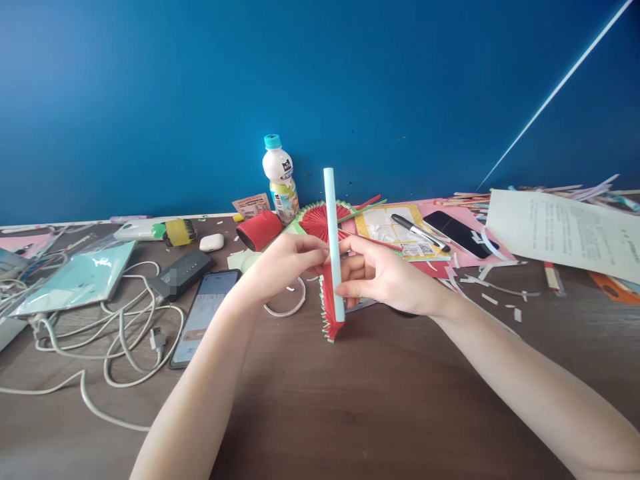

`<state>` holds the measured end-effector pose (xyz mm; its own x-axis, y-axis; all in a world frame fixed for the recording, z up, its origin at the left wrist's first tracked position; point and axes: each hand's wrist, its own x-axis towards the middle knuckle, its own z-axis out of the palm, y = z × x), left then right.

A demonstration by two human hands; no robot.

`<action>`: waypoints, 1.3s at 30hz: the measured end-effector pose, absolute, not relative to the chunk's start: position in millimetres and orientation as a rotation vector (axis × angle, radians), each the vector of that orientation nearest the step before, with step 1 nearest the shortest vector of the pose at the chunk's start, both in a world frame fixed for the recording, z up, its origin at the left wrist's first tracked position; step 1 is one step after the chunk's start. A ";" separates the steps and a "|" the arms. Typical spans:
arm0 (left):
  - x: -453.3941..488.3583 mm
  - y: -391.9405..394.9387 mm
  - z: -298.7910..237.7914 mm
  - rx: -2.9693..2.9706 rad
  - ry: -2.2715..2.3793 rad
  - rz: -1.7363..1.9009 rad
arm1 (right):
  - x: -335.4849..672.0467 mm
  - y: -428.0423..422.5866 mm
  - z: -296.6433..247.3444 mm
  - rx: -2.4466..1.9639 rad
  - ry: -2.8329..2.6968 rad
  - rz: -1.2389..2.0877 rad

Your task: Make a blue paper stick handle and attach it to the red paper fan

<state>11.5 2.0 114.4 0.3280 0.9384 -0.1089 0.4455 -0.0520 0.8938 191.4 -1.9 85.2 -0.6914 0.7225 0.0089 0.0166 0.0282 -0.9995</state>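
Observation:
A pale blue paper tube (332,220) stands nearly upright in front of me, above the table. My right hand (385,275) grips its lower half between thumb and fingers. Against the tube's left side hangs a red pleated paper fan (327,308) with a green zigzag edge. The fingers of my left hand (293,263) are pinched together at the top of this fan, beside the tube. Their tips are partly hidden, as is much of the fan. Another red pleated paper fan (315,220) with a green edge lies farther back.
A drink bottle (281,180) stands by the blue wall, beside a red roll (260,230). To the left lie a phone (205,320), a power bank (183,275), an earbud case (211,242) and white cables (113,347). A marker (420,232), dark phone (457,233) and paper scraps (490,299) lie right.

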 end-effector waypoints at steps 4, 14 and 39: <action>10.9 2.9 113.6 1.660 1.262 0.636 | 190.9 -2.1 85.7 -0.767 -1.820 1.656; 10.7 2.3 112.7 1.662 1.241 0.646 | 192.2 -2.3 85.4 -0.810 -1.902 1.587; 13.4 -1.1 117.2 1.637 1.218 0.669 | 190.5 -4.4 83.7 -0.756 -1.839 1.611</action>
<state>13.4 -1.1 117.2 0.3528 0.9294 -0.1082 0.4070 -0.0483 0.9122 190.5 -4.4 83.7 -0.6751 0.7357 0.0539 0.0432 0.1125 -0.9927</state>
